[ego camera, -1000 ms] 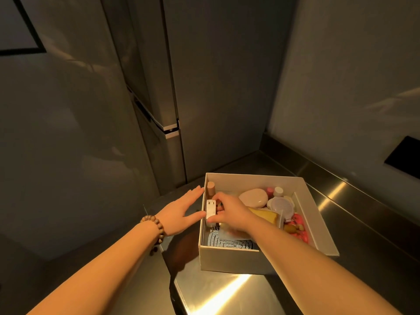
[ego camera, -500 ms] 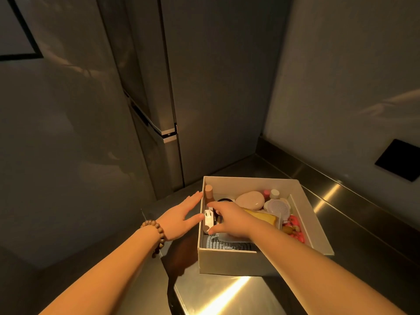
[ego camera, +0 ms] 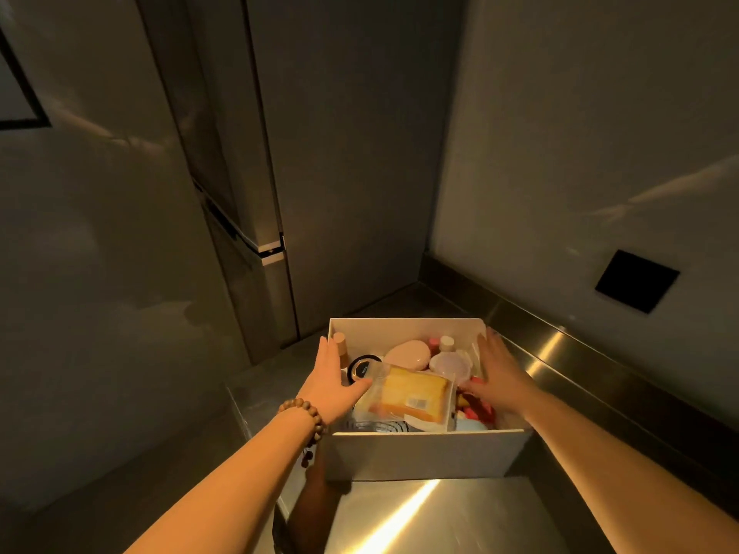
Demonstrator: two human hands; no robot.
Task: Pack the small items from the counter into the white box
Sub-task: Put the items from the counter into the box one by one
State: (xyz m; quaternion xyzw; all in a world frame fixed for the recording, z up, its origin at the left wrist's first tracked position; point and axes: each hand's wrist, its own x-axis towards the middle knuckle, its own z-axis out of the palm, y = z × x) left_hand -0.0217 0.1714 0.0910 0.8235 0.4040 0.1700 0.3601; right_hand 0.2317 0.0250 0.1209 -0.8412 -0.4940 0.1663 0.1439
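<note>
Since a second ago the right hand (ego camera: 500, 377) has left the box's inside and now lies flat-fingered on its right wall, the left hand (ego camera: 334, 377) flat on the left wall. The white box (ego camera: 420, 453), full, sits near the steel surface's (ego camera: 440, 517) back corner, a clear-wrapped yellow cake slice (ego camera: 412, 395) lying uppermost.

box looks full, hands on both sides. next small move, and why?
Probably grip the white cardboard box by its side walls and lift. Left hand and right hand lie open at opposite walls, and the clear-wrapped yellow sponge cake already rests on top inside.
</note>
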